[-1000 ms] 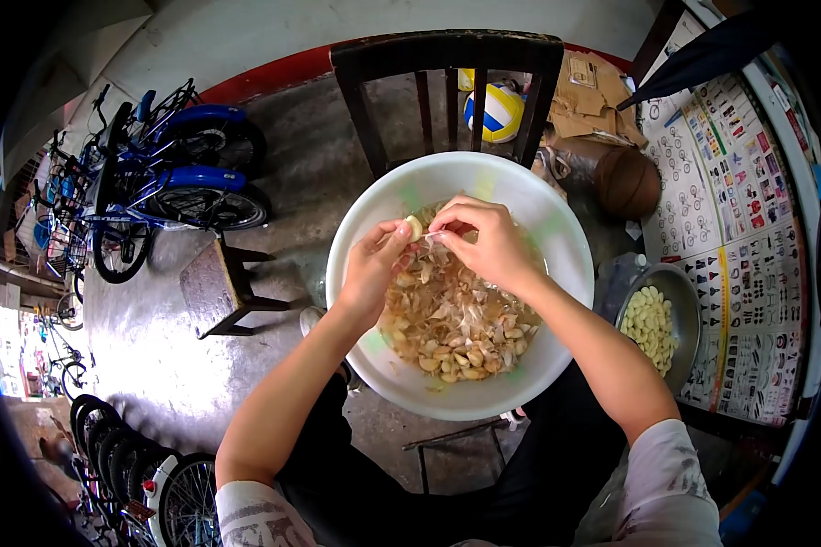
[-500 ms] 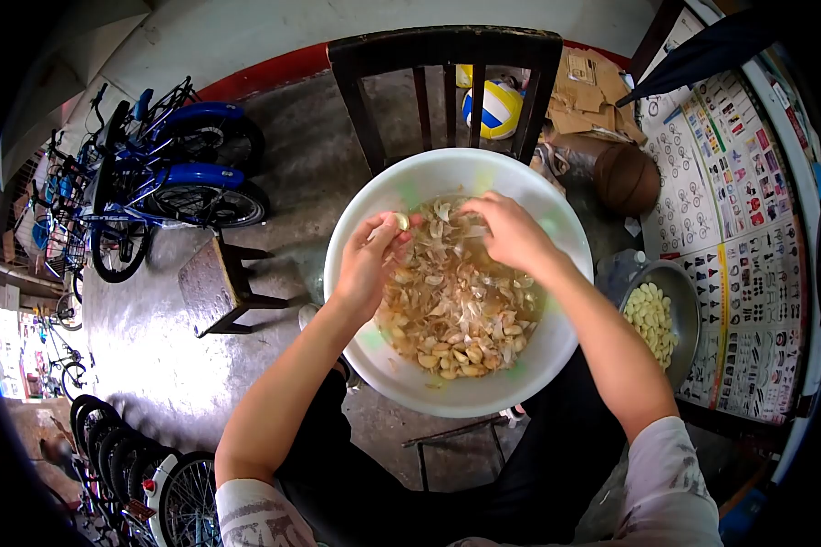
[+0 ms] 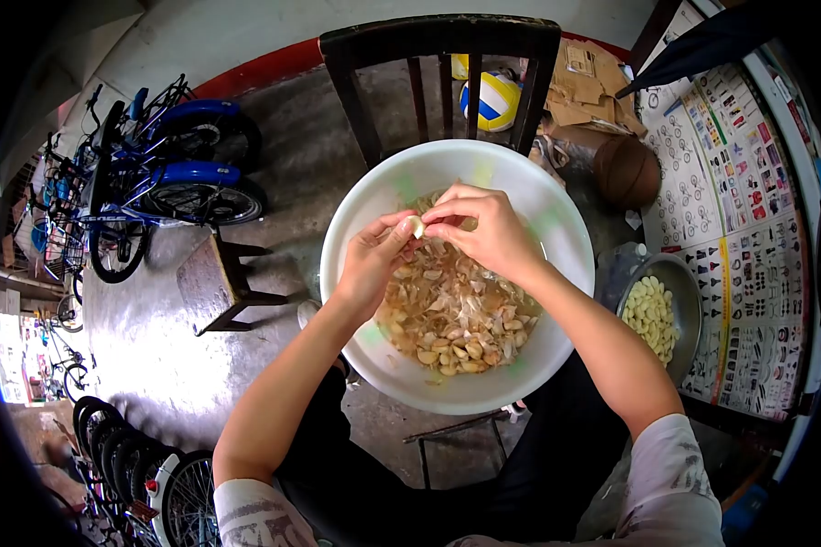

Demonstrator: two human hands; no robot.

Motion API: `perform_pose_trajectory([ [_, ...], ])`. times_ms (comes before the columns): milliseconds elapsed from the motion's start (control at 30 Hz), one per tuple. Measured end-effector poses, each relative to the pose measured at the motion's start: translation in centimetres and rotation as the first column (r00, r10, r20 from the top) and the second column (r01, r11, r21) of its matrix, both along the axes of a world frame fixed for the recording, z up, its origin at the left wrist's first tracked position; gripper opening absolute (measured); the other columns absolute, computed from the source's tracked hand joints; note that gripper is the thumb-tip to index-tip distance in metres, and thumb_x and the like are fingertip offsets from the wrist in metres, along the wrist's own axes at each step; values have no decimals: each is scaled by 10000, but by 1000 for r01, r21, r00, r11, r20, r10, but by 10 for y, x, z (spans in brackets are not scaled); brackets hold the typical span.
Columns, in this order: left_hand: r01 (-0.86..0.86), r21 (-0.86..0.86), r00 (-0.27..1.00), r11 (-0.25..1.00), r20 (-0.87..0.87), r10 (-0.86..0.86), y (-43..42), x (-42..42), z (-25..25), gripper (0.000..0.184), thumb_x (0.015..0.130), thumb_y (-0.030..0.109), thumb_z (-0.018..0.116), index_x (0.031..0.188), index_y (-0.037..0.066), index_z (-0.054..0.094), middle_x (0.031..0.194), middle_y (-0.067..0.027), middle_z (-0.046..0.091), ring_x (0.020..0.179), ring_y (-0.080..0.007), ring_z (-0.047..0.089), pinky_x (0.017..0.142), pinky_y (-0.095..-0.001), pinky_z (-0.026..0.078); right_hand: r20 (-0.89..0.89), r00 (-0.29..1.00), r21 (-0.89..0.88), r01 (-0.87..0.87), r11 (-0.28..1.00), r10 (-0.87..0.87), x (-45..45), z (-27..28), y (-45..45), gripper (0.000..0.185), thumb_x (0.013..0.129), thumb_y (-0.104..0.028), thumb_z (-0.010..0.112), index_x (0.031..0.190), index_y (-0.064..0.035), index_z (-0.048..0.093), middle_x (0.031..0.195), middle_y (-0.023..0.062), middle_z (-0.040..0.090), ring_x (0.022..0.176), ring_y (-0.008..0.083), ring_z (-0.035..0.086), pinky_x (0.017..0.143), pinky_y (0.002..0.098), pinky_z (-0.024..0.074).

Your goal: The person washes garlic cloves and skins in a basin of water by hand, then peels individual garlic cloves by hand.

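Observation:
Over the white basin [image 3: 456, 398], my left hand [image 3: 371, 264] pinches a pale garlic clove [image 3: 416, 226] between thumb and fingertips. My right hand [image 3: 483, 228] meets it from the other side, its fingertips pressed together at the clove's edge. Whether a bit of skin is between those fingertips is too small to tell. Below both hands, papery garlic skins [image 3: 456, 296] float in brownish water. Several unpeeled cloves [image 3: 456, 351] gather at the near side of the basin. A metal bowl [image 3: 693, 314] of peeled garlic cloves [image 3: 649, 319] stands to the right.
The basin rests in front of a dark wooden chair back [image 3: 438, 41]. A volleyball [image 3: 491, 102], a basketball [image 3: 627, 173] and flattened cardboard [image 3: 588, 87] lie behind it. At left are a low stool [image 3: 205, 283] and blue bicycles [image 3: 201, 173]. A printed poster board [image 3: 739, 237] borders the right side.
My right hand has moved left from above the floating skins to the clove in my left hand. The left hand still holds the clove, slightly further right.

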State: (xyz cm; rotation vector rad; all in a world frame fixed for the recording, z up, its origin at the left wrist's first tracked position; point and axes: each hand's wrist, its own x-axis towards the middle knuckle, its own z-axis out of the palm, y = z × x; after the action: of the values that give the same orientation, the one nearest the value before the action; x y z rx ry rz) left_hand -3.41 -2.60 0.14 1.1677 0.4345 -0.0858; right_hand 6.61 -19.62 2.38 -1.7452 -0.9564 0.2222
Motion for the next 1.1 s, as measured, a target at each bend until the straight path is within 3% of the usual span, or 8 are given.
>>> perform_pose_trajectory([
  [533,135,60,989,989,52,-138,-2,0,9,414,1036,237,480,1382,11,483,1138,-54,627,1048,-123,584,947,-289,463,-63,996,58,-60,997,64,3,-13,2,53,882,-22,619,903,15,586,864,105,601,767,259,627,688,353,494],
  [633,162,68,985,984,45,-165,-1,0,7,426,1038,250,477,1401,27,477,1111,-46,643,1066,-126,592,950,-293,463,103,994,28,-44,999,41,8,-12,-1,34,903,-3,611,909,19,586,891,83,599,782,182,619,699,301,497],
  [833,197,142,980,970,6,-200,-2,-1,12,422,1042,248,464,1403,32,474,1113,-50,647,1084,-125,591,960,-297,459,-40,999,9,-33,999,33,16,-14,-5,51,897,-12,622,943,11,627,908,76,618,807,177,622,717,272,500],
  [933,228,243,972,943,-6,-233,0,-1,6,399,1029,212,486,1377,16,484,1135,-67,649,1050,-127,600,950,-295,466,-359,933,-112,-60,992,16,21,-32,-14,152,892,5,615,1040,-16,645,908,78,623,819,174,631,724,277,504],
  [967,249,303,965,920,5,-263,2,0,0,387,1012,187,523,1356,10,496,1119,-71,666,1019,-130,617,929,-290,479,107,993,-305,87,948,-57,18,-43,-20,206,895,-1,616,1098,-32,638,929,74,631,825,163,636,726,285,509],
  [1033,226,392,965,892,31,-259,3,0,-9,352,979,146,573,1298,2,535,1108,-88,676,971,-135,639,877,-280,502,444,895,-410,249,878,-46,10,-34,-16,338,896,-15,627,1227,-79,609,1009,55,645,867,130,652,771,318,534],
  [1067,194,477,966,857,59,-251,4,0,-13,319,945,106,623,1240,-7,574,1097,-105,687,922,-140,660,825,-269,525,440,897,-415,244,877,-42,6,-29,-12,338,896,-15,627,1227,-79,609,1009,55,645,867,130,652,771,318,534],
  [1100,190,473,968,860,56,-244,3,0,-13,319,945,106,623,1240,-7,574,1097,-105,687,922,-140,660,825,-269,525,78,994,-358,104,928,-81,1,-14,-5,336,881,-47,661,1214,-54,619,984,81,664,856,161,666,762,305,539],
])
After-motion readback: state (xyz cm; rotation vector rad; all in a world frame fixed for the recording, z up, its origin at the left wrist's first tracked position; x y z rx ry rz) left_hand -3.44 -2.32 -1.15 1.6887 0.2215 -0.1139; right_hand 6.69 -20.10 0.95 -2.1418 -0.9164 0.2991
